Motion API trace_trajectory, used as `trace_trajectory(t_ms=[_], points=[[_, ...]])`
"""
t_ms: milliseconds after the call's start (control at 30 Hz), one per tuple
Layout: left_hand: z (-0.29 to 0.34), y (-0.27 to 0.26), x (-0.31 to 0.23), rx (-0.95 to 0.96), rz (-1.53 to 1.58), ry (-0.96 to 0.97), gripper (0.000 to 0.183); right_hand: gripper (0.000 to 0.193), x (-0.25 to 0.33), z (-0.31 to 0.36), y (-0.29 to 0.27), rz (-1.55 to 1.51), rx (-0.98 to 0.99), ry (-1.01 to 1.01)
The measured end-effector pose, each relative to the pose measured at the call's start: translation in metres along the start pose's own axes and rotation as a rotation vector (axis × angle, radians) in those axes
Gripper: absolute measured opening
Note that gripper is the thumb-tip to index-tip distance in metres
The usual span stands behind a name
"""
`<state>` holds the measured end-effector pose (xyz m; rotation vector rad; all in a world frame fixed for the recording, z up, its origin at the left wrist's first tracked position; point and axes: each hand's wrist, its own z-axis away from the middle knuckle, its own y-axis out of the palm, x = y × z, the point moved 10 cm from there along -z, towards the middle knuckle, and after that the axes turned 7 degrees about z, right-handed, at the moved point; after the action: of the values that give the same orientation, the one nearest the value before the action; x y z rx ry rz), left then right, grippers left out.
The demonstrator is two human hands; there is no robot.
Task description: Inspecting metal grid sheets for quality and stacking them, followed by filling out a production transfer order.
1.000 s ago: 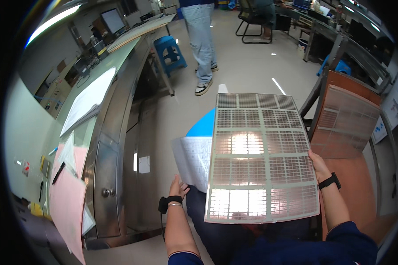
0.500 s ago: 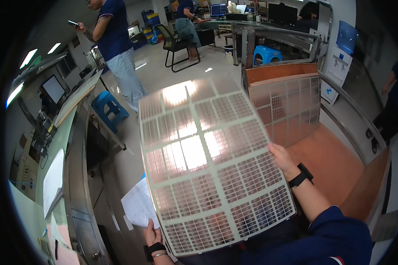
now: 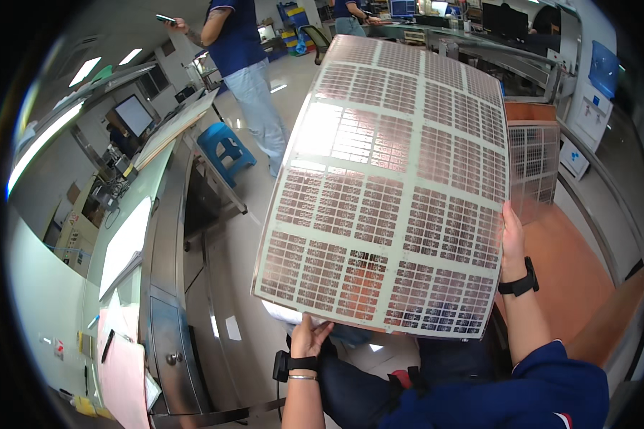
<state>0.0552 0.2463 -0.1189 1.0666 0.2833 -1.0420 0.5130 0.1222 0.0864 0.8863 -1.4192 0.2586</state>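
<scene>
A large, thin circuit board panel (image 3: 408,179) hangs tilted in front of me, pinkish copper with pale strips between blocks of small repeated patterns. Bright light glares off its upper left part. My right hand (image 3: 512,239) grips its right edge, the fingers partly behind it. At the lower left edge, my left hand (image 3: 309,337) is closed on the panel, thumb near its border. A white paper sheet (image 3: 283,312) pokes out under the panel beside the left hand; most of it is hidden.
Right of me, a metal-railed cart with an orange-brown base (image 3: 562,261) holds another patterned panel (image 3: 542,161) upright. A green-topped bench (image 3: 132,286) with papers and a pen (image 3: 108,346) runs along the left. Beyond stand a blue stool (image 3: 225,151) and a person (image 3: 240,57) holding a phone.
The panel has come up and to the right in view, both hands still on it, and its patterns show more clearly. More of the paper is now behind it. The view has swung left.
</scene>
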Motion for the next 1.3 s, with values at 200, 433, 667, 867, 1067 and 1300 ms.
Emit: trace_trajectory(t_ms=[200, 433, 667, 867, 1067, 1300], points=[[0.060, 0.017, -0.004, 0.030, 0.069, 0.076, 0.057, 0.036, 0.002, 0.005, 0.001, -0.035, 0.003, 0.005], [0.124, 0.072, 0.025, 0.137, -0.097, -0.007, 0.049, 0.039, -0.006, 0.001, 0.004, -0.117, 0.120, 0.037], [0.155, 0.225, -0.006, 0.373, 0.387, 0.430, 0.049, 0.040, 0.001, 0.022, 0.029, -0.241, 0.164, 0.116], [0.128, 0.140, -0.006, 0.227, 0.431, 0.423, 0.046, 0.034, -0.003, 0.021, 0.036, -0.265, 0.244, 0.194], [0.133, 0.014, -0.029, 0.101, 0.382, 0.447, 0.031, 0.040, 0.062, -0.038, -0.016, -0.315, 0.079, -0.009], [0.154, -0.037, -0.034, -0.100, 0.161, 0.362, 0.042, 0.035, 0.063, -0.016, -0.050, 0.422, 0.352, 0.124]])
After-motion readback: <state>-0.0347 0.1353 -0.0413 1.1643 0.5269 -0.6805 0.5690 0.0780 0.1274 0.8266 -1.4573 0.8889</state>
